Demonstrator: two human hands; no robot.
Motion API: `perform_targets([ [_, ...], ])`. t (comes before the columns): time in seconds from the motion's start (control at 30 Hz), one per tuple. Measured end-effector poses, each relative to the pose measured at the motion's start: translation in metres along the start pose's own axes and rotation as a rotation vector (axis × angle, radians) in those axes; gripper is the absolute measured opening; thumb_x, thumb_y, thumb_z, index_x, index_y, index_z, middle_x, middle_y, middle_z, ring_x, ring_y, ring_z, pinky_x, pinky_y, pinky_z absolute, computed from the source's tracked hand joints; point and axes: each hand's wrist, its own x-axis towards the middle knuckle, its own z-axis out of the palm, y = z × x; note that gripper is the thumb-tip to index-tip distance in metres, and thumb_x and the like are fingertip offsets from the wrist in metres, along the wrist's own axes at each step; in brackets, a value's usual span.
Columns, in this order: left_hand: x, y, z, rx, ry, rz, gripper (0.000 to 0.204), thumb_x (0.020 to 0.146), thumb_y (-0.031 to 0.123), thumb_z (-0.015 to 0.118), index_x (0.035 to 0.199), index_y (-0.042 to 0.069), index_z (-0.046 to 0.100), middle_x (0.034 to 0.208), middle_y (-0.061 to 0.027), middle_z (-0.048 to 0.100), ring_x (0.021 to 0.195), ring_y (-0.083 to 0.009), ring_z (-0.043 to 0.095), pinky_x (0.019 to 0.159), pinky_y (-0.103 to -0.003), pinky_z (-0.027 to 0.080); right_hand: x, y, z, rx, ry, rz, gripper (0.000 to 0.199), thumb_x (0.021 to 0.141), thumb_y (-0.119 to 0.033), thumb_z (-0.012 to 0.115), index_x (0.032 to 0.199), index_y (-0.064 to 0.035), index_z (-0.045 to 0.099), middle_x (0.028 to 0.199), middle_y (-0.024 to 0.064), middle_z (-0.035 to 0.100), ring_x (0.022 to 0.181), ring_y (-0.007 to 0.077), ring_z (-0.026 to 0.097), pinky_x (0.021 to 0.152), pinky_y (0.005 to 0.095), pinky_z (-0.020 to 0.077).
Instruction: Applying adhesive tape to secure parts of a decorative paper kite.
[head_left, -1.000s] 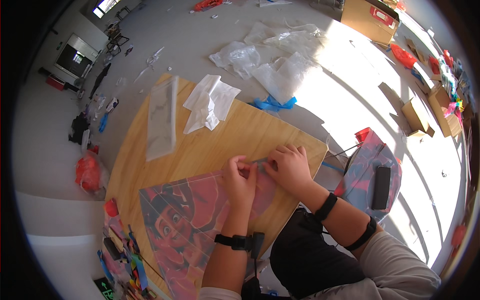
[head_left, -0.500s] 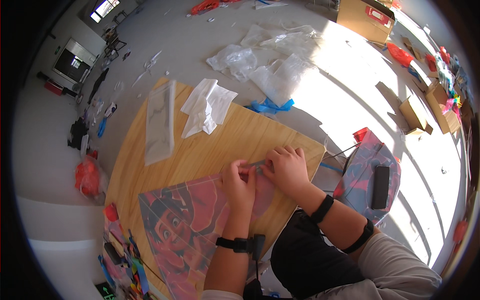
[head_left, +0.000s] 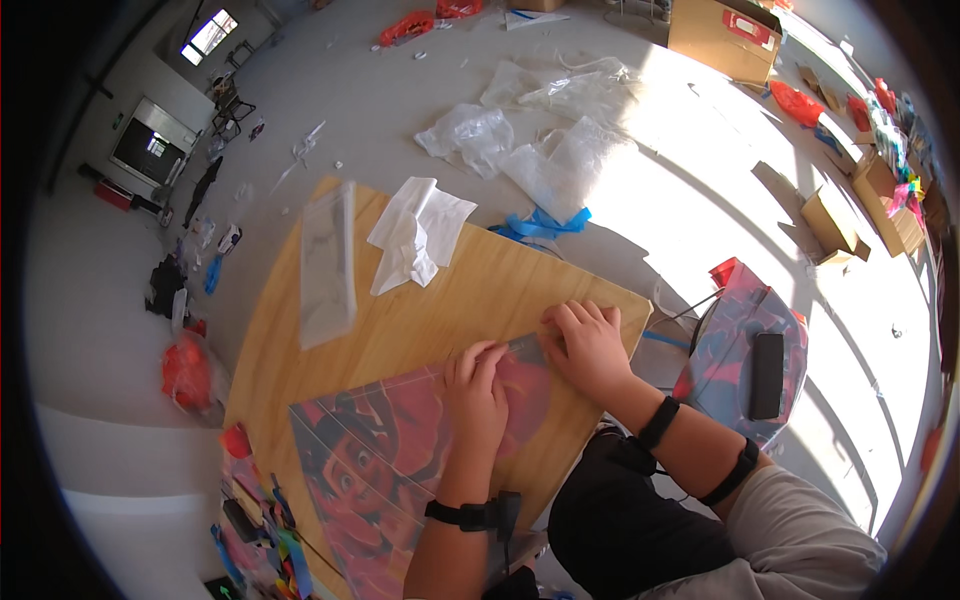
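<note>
A thin printed sheet (head_left: 400, 410) with a red and dark cartoon figure lies on the wooden table (head_left: 420, 330), its far edge running up toward the right. My left hand (head_left: 475, 395) rests over that edge, fingers loosely bent and apart, with no grip visible. At the sheet's far right corner is my right hand (head_left: 588, 350). Its fingers are bent down onto the tabletop beside the corner, apart from the left hand, and nothing shows in them. The undersides of both hands are hidden.
A clear plastic sleeve (head_left: 328, 265) and crumpled white paper (head_left: 420, 235) lie on the table's far side. Right of the table stands a printed bag-like bundle (head_left: 745, 350) with a black box (head_left: 767, 375) on it. Plastic wrapping (head_left: 565, 165) and a cardboard box (head_left: 725, 40) are on the floor.
My hands, which were close together at the sheet's far edge, have moved apart. The left fingers have loosened and lie flatter; the view has shifted slightly.
</note>
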Motion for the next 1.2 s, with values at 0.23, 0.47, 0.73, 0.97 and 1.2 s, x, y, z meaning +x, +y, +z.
perform_targets([
  [0.23,-0.008,0.006,-0.003,0.137,-0.122,0.169,0.04,0.085,0.003,0.06,0.124,0.006,0.066,0.128,-0.0063,0.063,0.112,-0.026,0.06,0.096,-0.041,0.041,-0.005,-0.005,-0.003,-0.039,0.017,-0.396,0.027,0.079,-0.018,0.071,0.106,-0.0166,0.073,0.114,-0.0043,0.064,0.108,0.0192,0.055,0.091,0.0424,0.0388],
  [0.47,-0.018,-0.004,0.019,0.133,-0.099,0.125,0.044,0.086,0.007,0.061,0.13,0.003,0.061,0.13,-0.0111,0.06,0.111,-0.0312,0.059,0.093,-0.044,0.045,-0.009,0.01,0.005,-0.207,0.051,-0.494,0.036,0.075,-0.019,0.073,0.111,-0.0155,0.074,0.125,-0.0034,0.064,0.114,0.0157,0.056,0.092,0.0419,0.0394],
  [0.73,-0.018,0.0,0.014,-0.015,-0.04,0.137,0.054,0.081,0.004,0.057,0.135,-0.002,0.056,0.138,-0.0189,0.053,0.114,-0.0373,0.057,0.095,-0.048,0.045,-0.017,0.01,-0.002,-0.111,0.05,-0.423,0.035,0.078,-0.014,0.07,0.113,-0.0115,0.073,0.129,-0.0009,0.065,0.12,0.0165,0.057,0.097,0.042,0.0412],
  [0.97,-0.022,-0.011,0.023,-0.093,-0.077,0.06,0.054,0.084,0.004,0.056,0.137,-0.007,0.051,0.149,-0.0211,0.045,0.123,-0.0392,0.052,0.102,-0.048,0.043,-0.016,0.006,-0.006,-0.08,0.02,-0.49,0.03,0.078,-0.016,0.071,0.107,-0.0089,0.073,0.126,-0.0006,0.067,0.123,0.0189,0.057,0.1,0.0401,0.0425],
  [1.2,-0.02,-0.01,0.019,-0.272,-0.036,0.04,0.048,0.084,-0.003,0.056,0.132,-0.006,0.057,0.146,-0.0212,0.048,0.121,-0.0371,0.056,0.101,-0.045,0.046,-0.019,0.014,0.0,-0.073,0.011,-0.474,0.03,0.079,-0.014,0.069,0.107,-0.0076,0.073,0.126,0.0007,0.068,0.126,0.0195,0.056,0.104,0.0416,0.042],
])
